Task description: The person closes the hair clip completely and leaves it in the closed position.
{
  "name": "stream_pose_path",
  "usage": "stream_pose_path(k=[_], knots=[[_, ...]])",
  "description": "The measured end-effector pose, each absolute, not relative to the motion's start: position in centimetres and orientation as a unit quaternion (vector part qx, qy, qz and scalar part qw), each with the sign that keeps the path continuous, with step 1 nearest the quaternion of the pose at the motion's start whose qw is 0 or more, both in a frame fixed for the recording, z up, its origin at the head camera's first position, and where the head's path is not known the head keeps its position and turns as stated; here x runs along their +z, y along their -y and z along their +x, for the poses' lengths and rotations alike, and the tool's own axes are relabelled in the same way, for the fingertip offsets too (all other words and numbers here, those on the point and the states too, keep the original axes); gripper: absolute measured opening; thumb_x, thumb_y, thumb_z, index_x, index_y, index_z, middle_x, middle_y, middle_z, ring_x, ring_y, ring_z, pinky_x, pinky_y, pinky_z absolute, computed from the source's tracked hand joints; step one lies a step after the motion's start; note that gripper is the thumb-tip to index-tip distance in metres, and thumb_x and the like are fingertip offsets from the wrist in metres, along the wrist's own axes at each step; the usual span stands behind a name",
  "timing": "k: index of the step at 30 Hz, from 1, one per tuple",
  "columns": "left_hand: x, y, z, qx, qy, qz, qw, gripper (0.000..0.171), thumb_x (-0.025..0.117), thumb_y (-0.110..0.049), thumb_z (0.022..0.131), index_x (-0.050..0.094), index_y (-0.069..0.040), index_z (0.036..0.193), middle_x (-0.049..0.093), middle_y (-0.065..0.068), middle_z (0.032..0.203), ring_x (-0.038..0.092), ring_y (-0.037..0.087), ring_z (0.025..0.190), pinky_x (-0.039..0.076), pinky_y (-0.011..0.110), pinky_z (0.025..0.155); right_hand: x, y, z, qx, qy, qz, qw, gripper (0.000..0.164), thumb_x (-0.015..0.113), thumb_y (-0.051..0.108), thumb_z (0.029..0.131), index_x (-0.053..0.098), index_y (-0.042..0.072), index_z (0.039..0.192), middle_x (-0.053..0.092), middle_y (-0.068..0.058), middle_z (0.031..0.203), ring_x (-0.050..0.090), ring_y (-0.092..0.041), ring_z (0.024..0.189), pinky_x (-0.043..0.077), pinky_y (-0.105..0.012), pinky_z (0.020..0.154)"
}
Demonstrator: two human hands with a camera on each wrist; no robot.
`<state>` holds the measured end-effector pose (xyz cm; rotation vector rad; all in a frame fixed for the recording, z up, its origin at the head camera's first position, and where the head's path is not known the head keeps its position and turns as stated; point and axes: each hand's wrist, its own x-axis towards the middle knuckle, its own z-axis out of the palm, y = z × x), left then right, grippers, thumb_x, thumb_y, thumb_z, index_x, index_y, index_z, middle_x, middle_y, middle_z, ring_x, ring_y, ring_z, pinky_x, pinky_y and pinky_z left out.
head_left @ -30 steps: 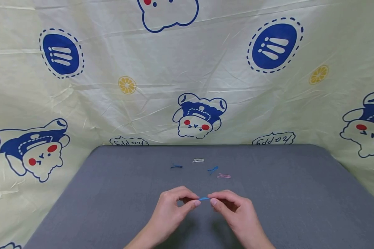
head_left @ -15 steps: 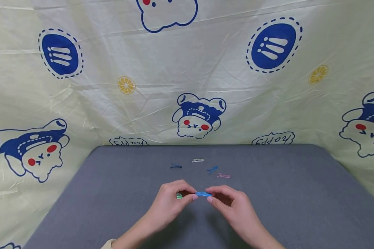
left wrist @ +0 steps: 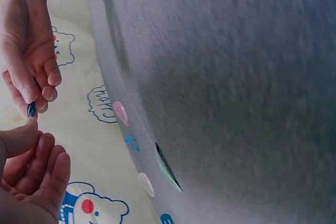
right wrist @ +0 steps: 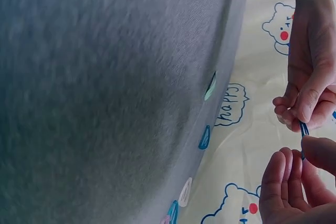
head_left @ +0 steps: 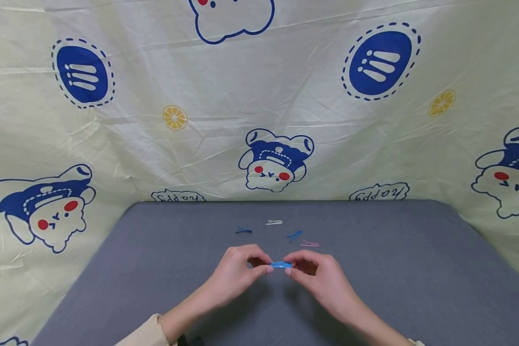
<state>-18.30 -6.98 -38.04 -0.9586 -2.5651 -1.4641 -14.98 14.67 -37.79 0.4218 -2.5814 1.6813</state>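
Note:
A blue snap hair clip (head_left: 281, 265) is held level above the table, one end in each hand. My left hand (head_left: 239, 270) pinches its left end between thumb and forefinger. The opposite end is pinched by my right hand (head_left: 321, 278) in the same way. In both wrist views the clip (left wrist: 31, 109) shows edge-on between the thumbs, its tips covered. On the table lies a green hair clip (left wrist: 168, 169), hidden behind my left hand in the head view. Whether the held clip is snapped or not, I cannot tell.
Farther back on the grey table (head_left: 155, 269) lie a dark blue clip (head_left: 243, 230), a white clip (head_left: 274, 222), a blue clip (head_left: 294, 235) and a pink clip (head_left: 309, 244). A printed curtain (head_left: 216, 86) hangs behind the table's far edge.
Both hands have moved forward with the blue hair clip, which shows more of its length than a second ago. The green clip, glimpsed behind my left hand half a second ago, is covered in the head view.

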Motion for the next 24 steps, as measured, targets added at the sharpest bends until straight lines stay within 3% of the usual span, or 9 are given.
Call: stream_pose_path(k=[8,17,24], knots=[[-38.6,7.1,-19.5,-0.456,0.834,-0.311,-0.011,0.004,0.075,-0.008,0.087,0.075,-0.007,0.091,0.064,-0.010,0.080,0.059,0.007,0.070,0.052,0.026,0.059,-38.7,-14.9,-16.3,0.503,0.853,0.141,0.012,0.013,0.076,0.010,0.086,0.072,0.013,0.098,0.067,0.004,0.085,0.066,-0.013,0.075,0.054,-0.027,0.070],[-39.3,7.1,-20.7,-0.451,0.835,-0.313,-0.038,0.004,0.073,-0.005,0.088,0.075,-0.005,0.092,0.065,-0.009,0.081,0.061,0.007,0.073,0.053,0.025,0.063,-39.2,-15.1,-17.5,0.480,0.861,0.170,0.014,0.012,0.077,0.009,0.085,0.072,0.010,0.096,0.067,0.004,0.085,0.064,-0.012,0.077,0.054,-0.026,0.069],[-40.2,7.2,-21.5,-0.462,0.832,-0.299,-0.072,0.003,0.074,-0.008,0.088,0.075,-0.006,0.090,0.066,-0.007,0.078,0.062,0.012,0.070,0.052,0.025,0.060,-39.6,-15.4,-18.3,0.469,0.865,0.179,-0.018,0.011,0.076,0.010,0.087,0.072,0.010,0.097,0.065,0.003,0.085,0.062,-0.013,0.076,0.053,-0.027,0.067]])
